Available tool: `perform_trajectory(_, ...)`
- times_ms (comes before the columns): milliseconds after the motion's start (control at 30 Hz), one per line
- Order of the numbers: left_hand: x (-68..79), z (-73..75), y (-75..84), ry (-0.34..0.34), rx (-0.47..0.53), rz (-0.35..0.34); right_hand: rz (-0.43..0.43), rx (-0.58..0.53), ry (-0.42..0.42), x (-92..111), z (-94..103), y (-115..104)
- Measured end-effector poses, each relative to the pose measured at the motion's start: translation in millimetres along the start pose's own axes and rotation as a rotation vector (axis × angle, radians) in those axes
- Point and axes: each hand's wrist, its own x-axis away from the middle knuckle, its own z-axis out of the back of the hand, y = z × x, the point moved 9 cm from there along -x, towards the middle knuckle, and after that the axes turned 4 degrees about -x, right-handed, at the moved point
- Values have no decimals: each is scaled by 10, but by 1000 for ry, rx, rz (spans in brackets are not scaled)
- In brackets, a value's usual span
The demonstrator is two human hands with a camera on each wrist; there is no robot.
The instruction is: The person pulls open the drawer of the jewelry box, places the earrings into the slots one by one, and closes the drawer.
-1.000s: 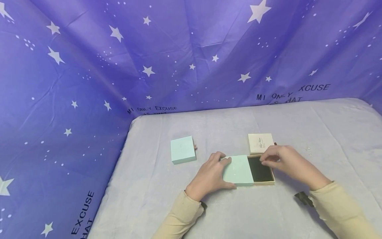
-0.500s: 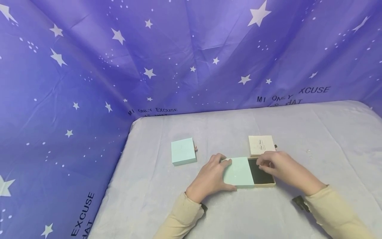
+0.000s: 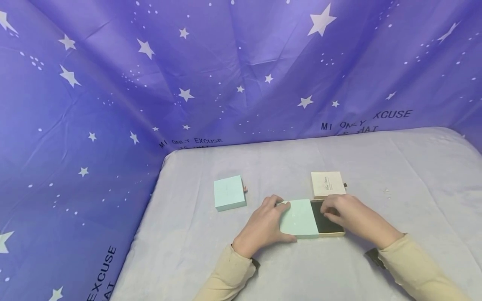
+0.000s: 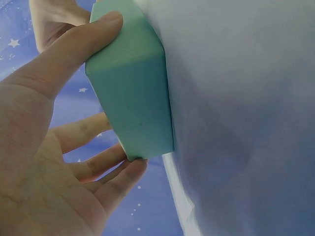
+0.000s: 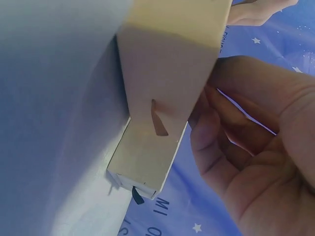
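Observation:
A mint-green drawer box (image 3: 299,219) lies at the middle of the table with its drawer (image 3: 331,235) slid partly out to the right. The drawer is cream outside and has a black lining (image 3: 326,225). My left hand (image 3: 261,228) grips the mint sleeve from the left, thumb on the near side and fingers round the far corner. Over the pulled-out drawer, my right hand (image 3: 348,215) dips its bent fingers and thumb inside the rim; I cannot tell whether they pinch something small. In the right wrist view, a ribbon tab (image 5: 158,120) hangs from the drawer's end.
A white box (image 3: 325,184) with printed lettering and a dark tab sits just behind the drawer. Farther left stands another mint box (image 3: 229,192) with a pinkish tab. Several tiny shiny pieces (image 3: 387,192) lie to the right on the pale cloth (image 3: 180,251). Starry purple curtains hang behind.
My right hand has moved left and down, from the drawer's right part deeper into it. My left hand keeps its grip on the mint sleeve.

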Motion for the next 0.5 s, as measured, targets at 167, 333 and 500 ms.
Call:
perform_trajectory(167, 0, -1, -4, 2, 6, -1, 2, 15, -7, -2, 10, -20)
perform_trajectory(333, -2, 6, 1, 8, -6, -8, -11, 39, -20, -5, 17, -19)
perform_trajectory(500, -5, 5, 5, 6, -12, -12, -31, 39, -36, -1, 15, -19)
